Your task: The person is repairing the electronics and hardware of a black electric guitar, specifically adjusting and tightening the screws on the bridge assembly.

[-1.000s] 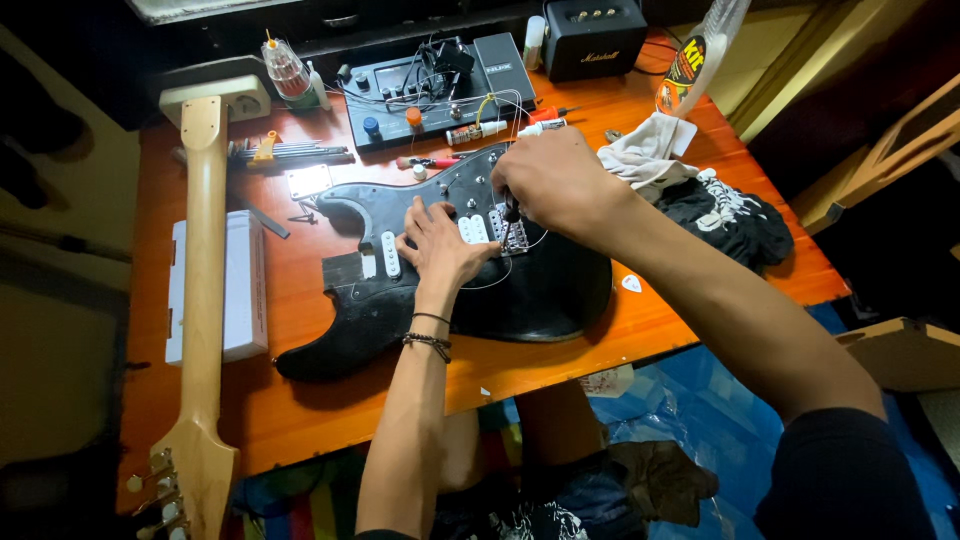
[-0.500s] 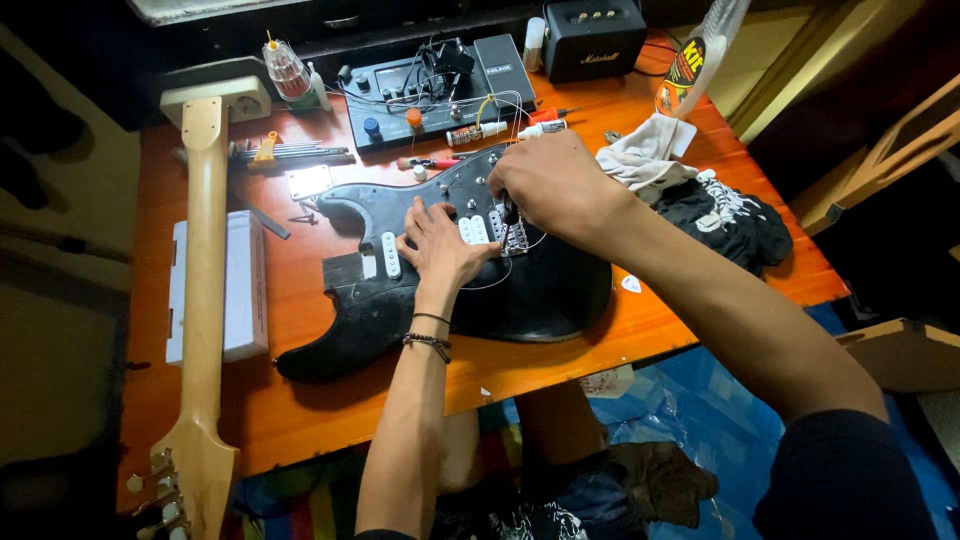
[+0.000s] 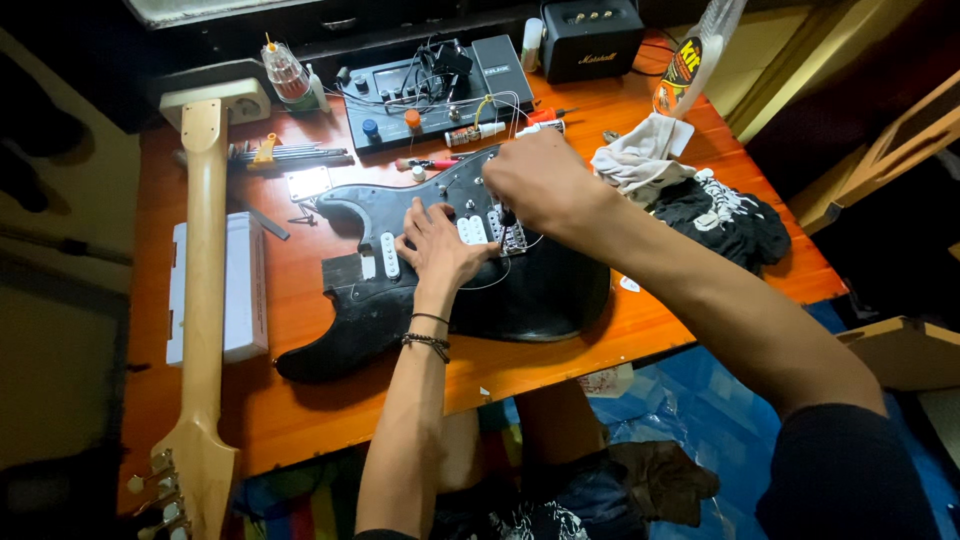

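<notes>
A black electric guitar body lies flat on the orange table, its neck taken off. My left hand rests on the black pickguard with fingers spread, between the white pickups and the metal bridge. My right hand hovers over the bridge, fingers closed around a small dark tool whose tip points down at the bridge. Thin strings or wires loop loosely beside the bridge.
The detached wooden neck lies along the left side, over a white box. At the back are a black effects unit, a small amplifier, hex keys and a bottle. White cloth and black cloth lie at the right.
</notes>
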